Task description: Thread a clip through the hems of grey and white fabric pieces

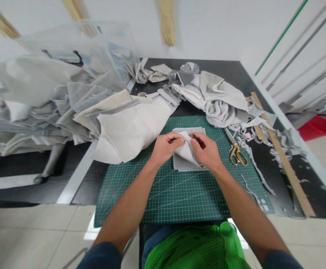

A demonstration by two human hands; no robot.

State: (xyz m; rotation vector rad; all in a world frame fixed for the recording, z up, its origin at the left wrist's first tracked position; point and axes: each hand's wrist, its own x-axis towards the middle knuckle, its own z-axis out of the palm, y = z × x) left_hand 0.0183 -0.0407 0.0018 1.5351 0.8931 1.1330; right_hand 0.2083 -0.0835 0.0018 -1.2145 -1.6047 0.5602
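Head view: the cloth [183, 151] lies between both hands, over the stack [183, 164] on the mat [174, 198], its folded edge slanting down toward the right hand [206, 149]. Left hand [166, 148] pinches its upper part, fingertips together; right hand curls against that edge, its grip unclear.

Green gridded cutting mat [180, 198] on black wood-grain surface [224, 67]. Gold-handled metal scissors [235, 146] lying on mat's right side, blades pointing toward the back. Long thin wooden ruler [286, 164] along right edge, grey fabric offcuts [293, 142] scattered around it. Crumpled pale-grey cloth heap [227, 95] behind mat. Left: big loose pile of grey and beige fabric sheets [36, 82], white ribbed cloth [135, 130] overlapping mat's back-left corner. Clear plastic bin [118, 37] behind that pile. Three pale-yellow hand-shaped pieces [167, 22] against white wall [208, 33]. Red container [318, 127] on tiled floor [25, 243], far right.
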